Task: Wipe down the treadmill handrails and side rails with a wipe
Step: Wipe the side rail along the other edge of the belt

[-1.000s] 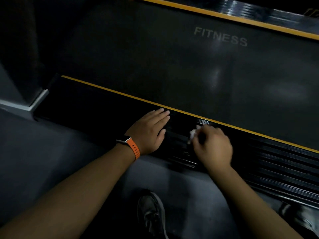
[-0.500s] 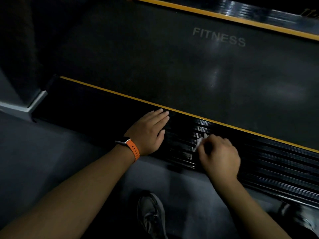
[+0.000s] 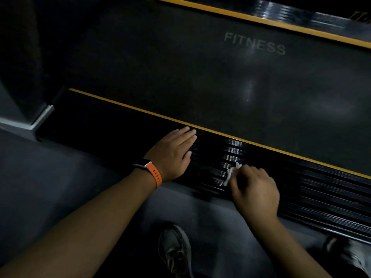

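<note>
Sliding rightward along the ribbed side rail (image 3: 301, 187) since 1 second ago, the right hand (image 3: 256, 190) stays closed on the soft, light, bunched wipe (image 3: 230, 174), best pinched mid-wad, while the left hand (image 3: 172, 155) rests open and flat, holding nothing.

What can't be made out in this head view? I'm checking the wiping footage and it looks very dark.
- Wipe: mostly covered by the right hand; only a white corner shows.
- Near side rail: its left stretch is lost in shadow, so cleanliness can't be judged; the right end runs off the frame.
- Far side rail: cut by the top edge.
- Handrails: not in view.
- Left hand: lies flat on the rail, hiding what is beneath.
</note>
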### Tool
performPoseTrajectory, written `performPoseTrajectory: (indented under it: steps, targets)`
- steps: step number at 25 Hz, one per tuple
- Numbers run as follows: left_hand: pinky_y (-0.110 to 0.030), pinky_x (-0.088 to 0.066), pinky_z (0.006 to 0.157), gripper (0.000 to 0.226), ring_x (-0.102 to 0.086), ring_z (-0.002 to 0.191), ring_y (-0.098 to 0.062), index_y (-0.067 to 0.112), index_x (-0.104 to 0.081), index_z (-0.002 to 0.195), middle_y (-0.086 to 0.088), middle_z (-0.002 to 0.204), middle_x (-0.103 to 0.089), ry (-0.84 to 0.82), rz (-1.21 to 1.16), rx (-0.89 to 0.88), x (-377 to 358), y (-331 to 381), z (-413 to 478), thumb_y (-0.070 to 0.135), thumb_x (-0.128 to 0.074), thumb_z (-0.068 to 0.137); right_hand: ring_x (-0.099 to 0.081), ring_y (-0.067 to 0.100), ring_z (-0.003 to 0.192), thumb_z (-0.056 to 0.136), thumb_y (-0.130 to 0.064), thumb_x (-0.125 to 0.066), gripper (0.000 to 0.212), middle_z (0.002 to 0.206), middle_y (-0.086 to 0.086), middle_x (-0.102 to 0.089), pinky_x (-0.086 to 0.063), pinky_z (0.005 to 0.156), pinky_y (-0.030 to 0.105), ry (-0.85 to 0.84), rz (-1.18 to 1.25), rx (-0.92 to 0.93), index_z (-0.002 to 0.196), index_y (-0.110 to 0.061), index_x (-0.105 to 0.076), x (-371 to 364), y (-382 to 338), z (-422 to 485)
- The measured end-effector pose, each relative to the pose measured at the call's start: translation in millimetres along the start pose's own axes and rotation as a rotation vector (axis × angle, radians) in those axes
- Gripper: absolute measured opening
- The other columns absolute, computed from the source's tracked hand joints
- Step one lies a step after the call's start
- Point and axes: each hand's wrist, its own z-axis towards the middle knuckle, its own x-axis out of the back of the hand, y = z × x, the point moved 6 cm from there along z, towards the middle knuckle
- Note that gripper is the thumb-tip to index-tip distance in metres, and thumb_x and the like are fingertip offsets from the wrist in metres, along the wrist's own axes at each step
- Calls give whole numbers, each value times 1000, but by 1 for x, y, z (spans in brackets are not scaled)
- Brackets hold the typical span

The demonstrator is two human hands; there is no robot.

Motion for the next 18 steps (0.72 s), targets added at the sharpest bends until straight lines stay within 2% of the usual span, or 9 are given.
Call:
performPoseTrajectory:
  steps: [3, 6, 8, 12, 15, 18]
  targets:
    - [-49, -37, 120, 56, -43, 146, -28, 3, -57, 142, -13, 153, -51, 10, 5, 7, -1, -1, 1, 30, -41, 96, -61, 30, 73, 87, -24, -68, 9, 79, 3, -67, -45, 60, 36, -62, 38, 55, 93, -19, -70, -28, -43, 12]
    - [-51, -40, 117, 54, -46, 144, -29, 1, -60, 140, -15, 151, -53, 15, 10, -7, -2, -3, 1, 26, -42, 95, -59, 30, 72, 89, -29, -62, 12, 77, 3, -65, -44, 60, 37, -77, 27, 164, 91, -19, -69, -48, -86, 20]
    - [-50, -39, 118, 55, -45, 145, -29, 1, -59, 140, -15, 151, -53, 13, -6, -13, 0, -3, 0, 26, -42, 95, -60, 29, 73, 89, -31, -62, 14, 78, 2, -66, -45, 60, 37, -74, 19, 149, 93, -20, -69, -35, -60, 15]
    - [-48, -36, 121, 55, -42, 146, -28, 2, -57, 143, -13, 153, -51, 8, -9, -3, 1, 0, -1, 27, -40, 96, -58, 30, 68, 87, -29, -61, 13, 71, 2, -61, -39, 58, 34, 7, -15, 22, 83, -17, -65, -2, -2, -6]
    - [-48, -36, 120, 55, -44, 146, -29, 1, -58, 141, -14, 152, -52, 4, -12, 6, 1, -1, 0, 26, -39, 96, -60, 30, 73, 90, -31, -55, 22, 79, 4, -65, -45, 61, 37, -77, 14, 99, 98, -18, -70, -36, -55, 9]
    - [-46, -33, 121, 56, -41, 147, -28, 1, -57, 142, -15, 153, -50, -57, -58, 1, 2, -4, 2, 26, -35, 97, -59, 29, 73, 92, -32, -54, 20, 79, 2, -64, -42, 60, 37, -91, 2, 201, 96, -19, -69, -49, -90, 14]
